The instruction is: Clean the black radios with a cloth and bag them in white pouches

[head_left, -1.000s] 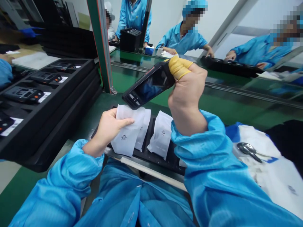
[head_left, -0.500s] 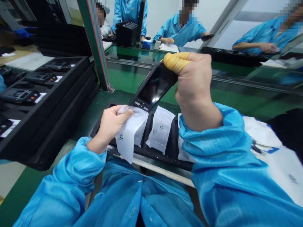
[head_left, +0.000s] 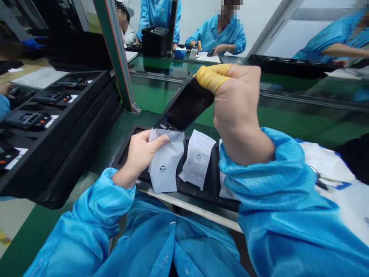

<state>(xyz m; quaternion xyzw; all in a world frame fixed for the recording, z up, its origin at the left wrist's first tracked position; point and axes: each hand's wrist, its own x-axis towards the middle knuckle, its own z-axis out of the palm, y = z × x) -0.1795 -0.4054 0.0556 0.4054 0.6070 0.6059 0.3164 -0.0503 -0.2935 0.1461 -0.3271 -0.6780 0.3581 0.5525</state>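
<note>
My right hand [head_left: 235,98], with yellow finger cots on its fingers, grips the upper end of a black handheld terminal [head_left: 188,105]. The device is tilted, screen towards me, and its lower end meets the mouth of a white plastic bag [head_left: 166,165]. How far it sits inside is hidden. My left hand [head_left: 142,152] pinches the bag near its opening, thumb in front. A recycling mark is printed on the bag. Beneath is a black foam tray [head_left: 210,188], holding another bagged item [head_left: 198,157] and one more partly covered by my right sleeve.
Stacked black foam trays [head_left: 95,100] with several devices stand at left. A green post [head_left: 115,54] rises behind my left hand. White bags [head_left: 325,161] lie at right near a dark-handled tool. Across the green conveyor [head_left: 150,92], co-workers in blue sit and stand.
The bag has swung from hanging slanted to lying flatter across the terminal's lower end, its print now facing me. My left hand has shifted slightly right. A co-worker opposite has drawn both hands together.
</note>
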